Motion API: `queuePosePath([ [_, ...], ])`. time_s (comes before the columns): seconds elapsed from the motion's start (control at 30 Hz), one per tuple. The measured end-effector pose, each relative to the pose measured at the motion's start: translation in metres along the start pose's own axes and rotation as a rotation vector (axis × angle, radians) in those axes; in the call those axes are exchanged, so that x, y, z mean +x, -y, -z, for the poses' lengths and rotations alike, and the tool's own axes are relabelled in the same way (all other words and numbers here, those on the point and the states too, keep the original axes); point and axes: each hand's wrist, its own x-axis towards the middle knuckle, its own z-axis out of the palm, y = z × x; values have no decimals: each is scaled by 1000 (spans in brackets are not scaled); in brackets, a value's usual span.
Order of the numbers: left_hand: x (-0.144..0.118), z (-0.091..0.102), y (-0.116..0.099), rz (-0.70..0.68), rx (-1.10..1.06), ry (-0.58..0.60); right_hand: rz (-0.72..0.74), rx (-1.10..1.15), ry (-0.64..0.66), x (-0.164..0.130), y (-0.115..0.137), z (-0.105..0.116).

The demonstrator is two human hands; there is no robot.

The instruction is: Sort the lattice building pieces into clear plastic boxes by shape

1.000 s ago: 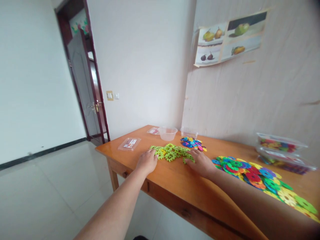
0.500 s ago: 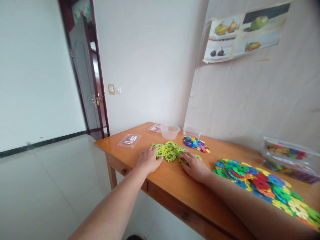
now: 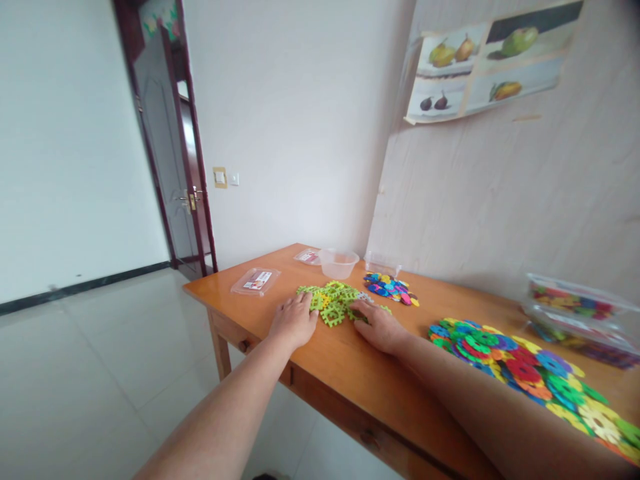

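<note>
Left hand (image 3: 294, 323) and right hand (image 3: 377, 325) flank green lattice pieces (image 3: 337, 304) on the tabletop (image 3: 340, 353). Both hands' fingers (image 3: 301, 302), loosely spread, touch the outermost pieces.

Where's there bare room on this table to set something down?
The table is bare between the left hand and right hand, nearer than the green pieces, and between the small disc pile and the stacked boxes. Crowded: around both hands' fingers, and at the large disc pile.
</note>
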Motion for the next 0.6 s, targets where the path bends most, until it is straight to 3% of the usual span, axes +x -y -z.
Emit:
queuePosePath([
  [0.1, 0, 0, 0, -9, 1, -11, -4, 55, -69, 1, -8, 10],
  [0.23, -1, 2, -1, -2, 1, -18, -215, 22, -150, -4, -25, 32],
  [0.37, -1, 4, -3, 12, 6, -20, -190, -78, -27, -19, -30, 45],
  [0.47, 0, 4, -3, 11, 10, -20, -100, -173, 44, -30, -26, 43],
  [0.6, 0, 4, -3, 9, 11, -23, -117, -226, 84, -36, -19, 36],
])
